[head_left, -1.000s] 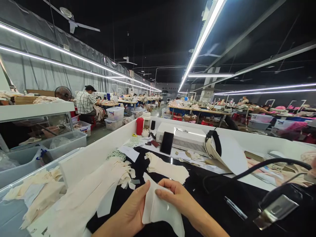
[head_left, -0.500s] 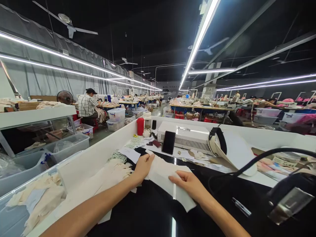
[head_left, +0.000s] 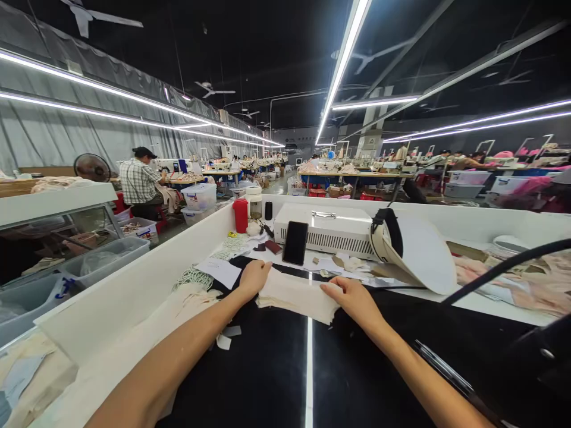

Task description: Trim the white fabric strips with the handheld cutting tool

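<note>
A stack of cream fabric pieces (head_left: pixel 297 294) lies across the black tabletop (head_left: pixel 267 368), its layered edges showing along the near side. My left hand (head_left: pixel 255 278) is closed on the stack's left end, with the fingertips at its far corner. At the opposite end my right hand (head_left: pixel 357 297) pinches the edge between thumb and fingers. Left of my left hand lies a white paper slip (head_left: pixel 219 271) with printing, beside a bundle of pale green cords (head_left: pixel 193 277). More cream fabric (head_left: pixel 151 333) is heaped along the left, partly behind my left forearm.
Beyond the stack, a phone (head_left: pixel 295 242) leans on a white vented box (head_left: pixel 330 229). A white visor (head_left: pixel 414 255) stands to its right. A black cable (head_left: pixel 504 261) arches at right, above a pen (head_left: pixel 441 365). A seated person (head_left: pixel 141 181) works at far left.
The fabric has swung from slanting down rightward to lying nearly level, and its layered edges now show. My right hand has risen to the stack's right end. The view has shifted slightly.
</note>
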The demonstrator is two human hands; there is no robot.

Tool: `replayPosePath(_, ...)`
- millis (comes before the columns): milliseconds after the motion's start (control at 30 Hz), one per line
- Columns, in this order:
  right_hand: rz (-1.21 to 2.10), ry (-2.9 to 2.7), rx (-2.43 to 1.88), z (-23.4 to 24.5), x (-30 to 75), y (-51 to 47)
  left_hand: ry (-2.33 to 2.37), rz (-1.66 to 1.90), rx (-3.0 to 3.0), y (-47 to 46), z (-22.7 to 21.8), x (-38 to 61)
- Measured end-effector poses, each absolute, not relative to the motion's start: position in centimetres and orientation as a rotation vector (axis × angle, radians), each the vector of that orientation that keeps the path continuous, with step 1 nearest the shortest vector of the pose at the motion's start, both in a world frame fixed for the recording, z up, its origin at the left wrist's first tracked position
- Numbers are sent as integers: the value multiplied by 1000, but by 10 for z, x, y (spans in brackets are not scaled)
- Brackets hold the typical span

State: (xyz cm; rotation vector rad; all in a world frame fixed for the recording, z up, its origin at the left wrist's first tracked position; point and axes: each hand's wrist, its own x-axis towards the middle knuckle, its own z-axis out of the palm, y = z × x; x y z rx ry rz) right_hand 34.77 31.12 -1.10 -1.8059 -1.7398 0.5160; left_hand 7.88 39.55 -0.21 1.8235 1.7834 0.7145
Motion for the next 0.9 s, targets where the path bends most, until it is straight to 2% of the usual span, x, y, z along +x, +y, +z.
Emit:
replayPosePath(267, 259, -1788, -1976, -10, 337, 301, 1721, 569, 1773, 392, 3, 80)
replayPosePath(533, -41, -1894, -1876, -11, 320, 279, 1620, 606, 1663, 389, 9, 68)
replayPosePath(733, 81, -2016, -1611, -21, 306, 258, 1622, 635, 1701, 380, 43, 30)
replayPosePath(900, 281, -2042, -1352, -42, 298, 247, 1753, 482, 1769, 359, 84, -45)
